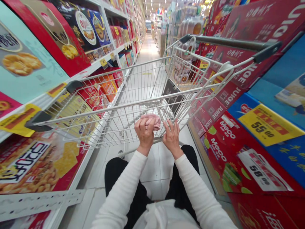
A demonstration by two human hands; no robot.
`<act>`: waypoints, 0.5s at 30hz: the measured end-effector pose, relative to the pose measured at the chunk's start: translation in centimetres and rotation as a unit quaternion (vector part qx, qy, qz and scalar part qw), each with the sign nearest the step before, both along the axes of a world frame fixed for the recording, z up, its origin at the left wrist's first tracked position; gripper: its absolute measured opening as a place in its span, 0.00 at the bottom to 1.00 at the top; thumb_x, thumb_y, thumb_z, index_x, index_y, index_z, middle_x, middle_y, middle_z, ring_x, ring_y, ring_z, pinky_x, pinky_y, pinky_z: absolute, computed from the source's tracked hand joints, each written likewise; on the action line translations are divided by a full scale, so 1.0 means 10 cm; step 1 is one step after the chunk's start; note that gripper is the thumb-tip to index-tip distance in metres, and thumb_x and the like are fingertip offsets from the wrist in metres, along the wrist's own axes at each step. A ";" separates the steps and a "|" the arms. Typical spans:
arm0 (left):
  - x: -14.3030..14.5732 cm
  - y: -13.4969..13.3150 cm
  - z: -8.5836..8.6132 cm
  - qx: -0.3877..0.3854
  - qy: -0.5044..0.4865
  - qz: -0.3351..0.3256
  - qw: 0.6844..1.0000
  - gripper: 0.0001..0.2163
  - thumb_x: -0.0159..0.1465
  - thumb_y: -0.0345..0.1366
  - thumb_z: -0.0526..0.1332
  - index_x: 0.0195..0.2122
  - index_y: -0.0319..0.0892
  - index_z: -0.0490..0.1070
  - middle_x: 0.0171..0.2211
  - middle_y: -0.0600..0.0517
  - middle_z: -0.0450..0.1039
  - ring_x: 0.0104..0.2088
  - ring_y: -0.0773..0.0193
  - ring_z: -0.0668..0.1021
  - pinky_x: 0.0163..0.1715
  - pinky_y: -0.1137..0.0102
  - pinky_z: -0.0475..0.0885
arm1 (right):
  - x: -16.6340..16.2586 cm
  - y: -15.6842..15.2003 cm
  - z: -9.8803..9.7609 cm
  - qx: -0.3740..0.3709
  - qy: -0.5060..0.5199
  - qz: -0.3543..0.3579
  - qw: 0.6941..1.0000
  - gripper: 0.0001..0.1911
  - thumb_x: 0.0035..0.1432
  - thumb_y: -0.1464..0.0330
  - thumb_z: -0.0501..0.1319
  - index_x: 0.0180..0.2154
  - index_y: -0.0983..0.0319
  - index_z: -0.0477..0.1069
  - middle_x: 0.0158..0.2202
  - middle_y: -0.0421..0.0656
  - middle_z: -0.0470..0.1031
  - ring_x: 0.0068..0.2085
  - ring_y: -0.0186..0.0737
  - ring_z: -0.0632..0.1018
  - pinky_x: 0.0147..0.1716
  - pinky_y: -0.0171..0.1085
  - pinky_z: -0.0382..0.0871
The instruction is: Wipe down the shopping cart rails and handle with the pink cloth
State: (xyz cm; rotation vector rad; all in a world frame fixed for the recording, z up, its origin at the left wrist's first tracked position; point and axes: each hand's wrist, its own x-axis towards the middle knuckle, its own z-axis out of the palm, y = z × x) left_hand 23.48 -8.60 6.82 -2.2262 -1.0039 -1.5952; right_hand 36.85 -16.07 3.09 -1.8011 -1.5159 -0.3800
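Note:
A wire shopping cart (133, 95) stands in a shop aisle right before me, its dark handle bar (228, 43) up at the right. My left hand (144, 133) is closed on a pink cloth (152, 120) and presses it against the cart's lower wire frame. My right hand (171, 136) sits just to the right of it, fingers spread, touching the lower rail of the cart. Both arms wear white sleeves.
Shelves of boxed biscuits (35, 63) with yellow price tags line the left side. Stacked red and blue gift boxes (250, 133) with price labels line the right. The tiled aisle floor (149, 51) runs straight ahead past the cart.

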 end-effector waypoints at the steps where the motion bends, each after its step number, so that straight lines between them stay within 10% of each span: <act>1: 0.05 0.02 0.11 0.013 -0.006 -0.001 1.000 0.14 0.71 0.34 0.57 0.54 0.54 0.77 0.51 0.46 0.72 0.58 0.54 0.69 0.61 0.57 0.65 | -0.01 0.00 -0.01 0.013 0.008 0.003 1.000 0.36 0.55 0.82 0.50 0.65 0.62 0.59 0.68 0.50 0.63 0.77 0.52 0.37 0.69 0.62 0.54; 4: 0.25 0.05 0.28 0.067 -0.005 0.008 0.998 0.13 0.70 0.36 0.60 0.53 0.54 0.76 0.50 0.46 0.72 0.57 0.55 0.69 0.60 0.57 0.66 | -0.03 0.02 -0.06 0.060 0.027 0.007 0.998 0.34 0.56 0.84 0.47 0.64 0.65 0.55 0.67 0.52 0.65 0.77 0.47 0.39 0.68 0.62 0.58; 11: 0.25 -0.10 -0.21 0.019 0.046 0.007 0.999 0.12 0.69 0.37 0.61 0.52 0.52 0.77 0.48 0.44 0.75 0.54 0.53 0.72 0.56 0.58 0.69 | 0.06 0.02 -0.11 0.088 0.002 0.021 0.996 0.26 0.62 0.83 0.47 0.60 0.64 0.53 0.65 0.54 0.68 0.76 0.47 0.45 0.65 0.58 0.64; 15: 0.19 -0.16 -0.16 -0.004 0.035 0.007 0.999 0.13 0.70 0.34 0.60 0.52 0.52 0.77 0.49 0.45 0.75 0.56 0.54 0.71 0.56 0.59 0.68 | 0.08 0.01 -0.12 0.089 -0.005 0.026 0.996 0.23 0.61 0.84 0.46 0.55 0.62 0.55 0.65 0.54 0.68 0.76 0.50 0.43 0.64 0.60 0.64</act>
